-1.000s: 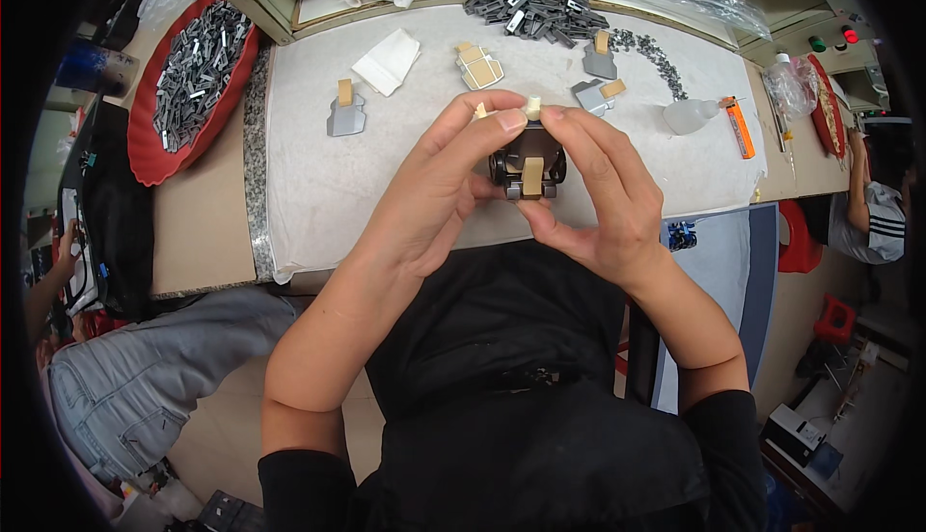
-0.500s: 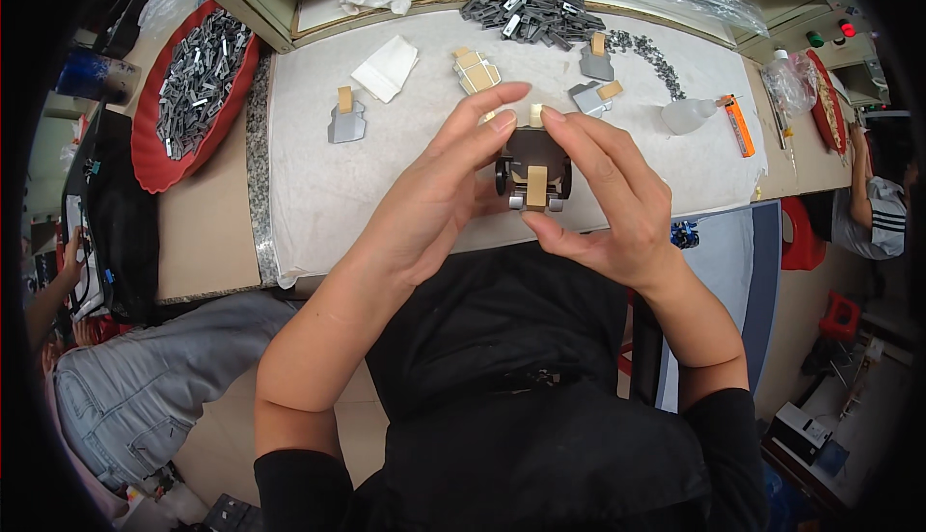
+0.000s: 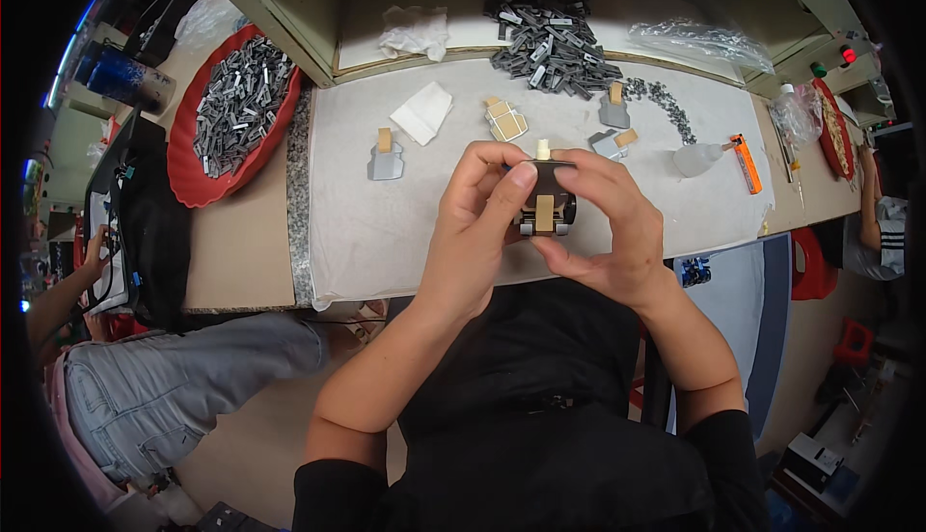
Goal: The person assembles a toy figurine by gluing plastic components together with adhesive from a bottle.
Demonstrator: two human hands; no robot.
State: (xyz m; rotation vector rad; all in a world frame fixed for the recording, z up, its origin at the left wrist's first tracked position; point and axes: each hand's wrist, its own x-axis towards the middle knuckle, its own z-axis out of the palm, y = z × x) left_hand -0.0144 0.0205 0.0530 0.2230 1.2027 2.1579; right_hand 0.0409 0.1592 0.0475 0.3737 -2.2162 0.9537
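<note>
Pale grey mat [image 3: 386, 214] covered the workbench beneath both hands.

- Left hand [image 3: 477, 233]: fingers curled, thumb pressed on top, pinching the small dark assembly [image 3: 546, 206] from its left side.
- Right hand [image 3: 608, 233]: fingers closed round the same assembly from the right; a tan strip ran down its front, a pale peg stood on top. Held above the mat's near edge.
- Just beyond: grey metal pieces with tan tabs [image 3: 386, 158], stack of tan pads [image 3: 505, 121], folded white cloth [image 3: 422, 113].
- Farther back: heap of dark grey parts [image 3: 555, 48].
- Left: red tray [image 3: 198, 180] full of grey parts.
- Right: clear squeeze bottle [image 3: 696, 158], orange utility knife [image 3: 745, 163].
- Open mat lay left of the hands.
</note>
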